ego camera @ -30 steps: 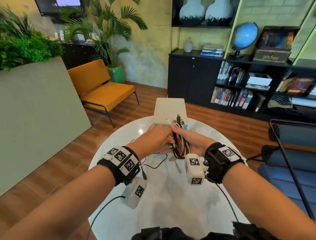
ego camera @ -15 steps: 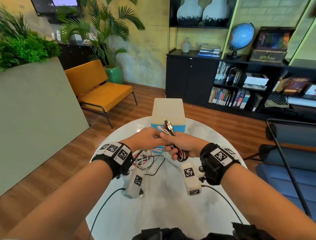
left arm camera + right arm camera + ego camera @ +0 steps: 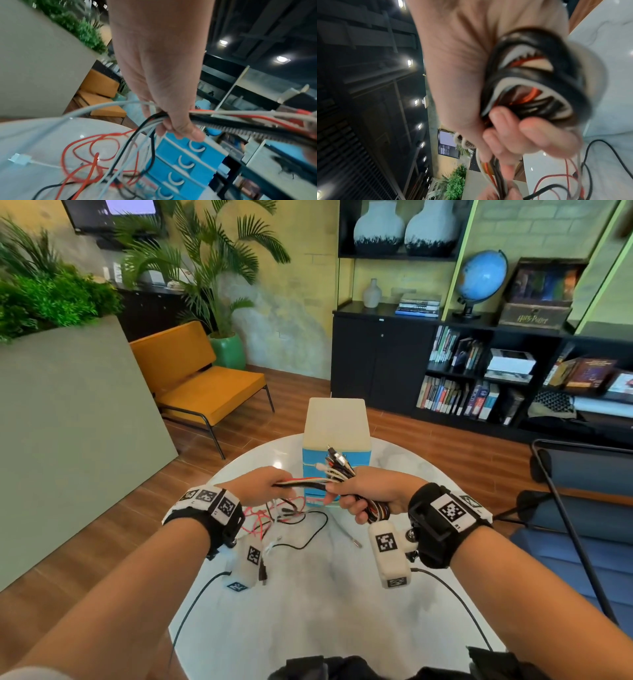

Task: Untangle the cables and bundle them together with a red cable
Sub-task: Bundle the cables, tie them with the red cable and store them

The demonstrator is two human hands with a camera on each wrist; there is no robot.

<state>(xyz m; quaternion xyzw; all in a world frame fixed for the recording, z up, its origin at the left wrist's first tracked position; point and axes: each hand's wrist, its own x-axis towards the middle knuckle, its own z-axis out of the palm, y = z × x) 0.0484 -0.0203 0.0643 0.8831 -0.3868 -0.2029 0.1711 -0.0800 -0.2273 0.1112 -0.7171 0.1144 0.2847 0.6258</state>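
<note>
While both forearms reach up from the bottom corners of the head view, the right hand (image 3: pixel 371 494) clenches a looped cable bundle (image 3: pixel 337 472) at frame centre and the left hand (image 3: pixel 260 487) grips its strands beside it, above the round white counter (image 3: pixel 308 611). A red cable (image 3: pixel 263 517) lies loose below them.

From the left wrist, fingers (image 3: pixel 187 129) curl around the strands, before blue drawers (image 3: pixel 187 162).

From the right wrist, blurred fingers (image 3: pixel 544 136) wrap the coiled loops.
</note>
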